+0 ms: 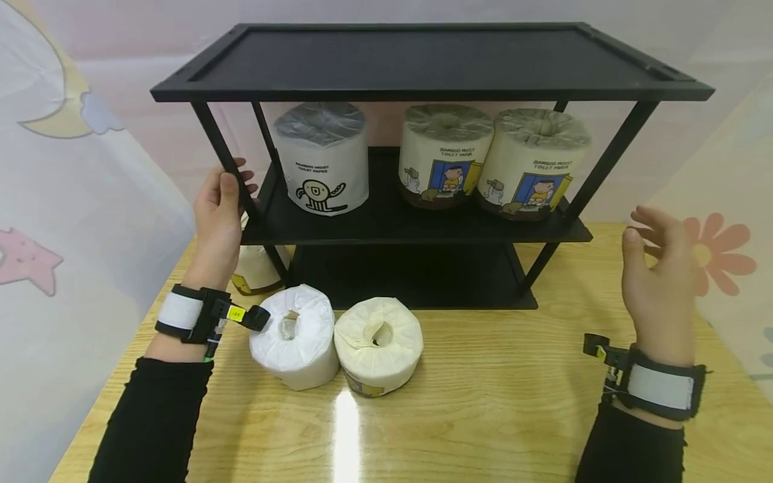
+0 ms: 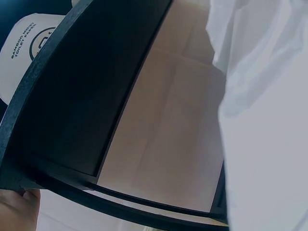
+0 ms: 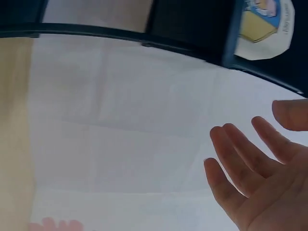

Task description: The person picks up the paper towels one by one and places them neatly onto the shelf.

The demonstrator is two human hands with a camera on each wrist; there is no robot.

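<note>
A black shelf rack (image 1: 417, 231) stands on a wooden table. My left hand (image 1: 217, 218) grips its front left post, thumb on the near side and fingertips showing past it. In the left wrist view only a bit of this hand (image 2: 19, 209) shows at lower left. To the rack's right, my right hand (image 1: 661, 282) is raised with loosely bent fingers, touching nothing; the right wrist view shows the hand (image 3: 269, 178) apart from the frame. A white toilet roll (image 1: 329, 168) and two cream toilet rolls (image 1: 449, 151), (image 1: 531, 161) stand on the middle shelf.
A white-wrapped roll (image 1: 290, 342) and a cream roll (image 1: 377, 349) stand on the table (image 1: 483, 416) before the rack. Another roll (image 1: 253, 268) stands at the rack's lower left, partly hidden. A patterned cloth backdrop (image 1: 718, 154) hangs behind and at the sides.
</note>
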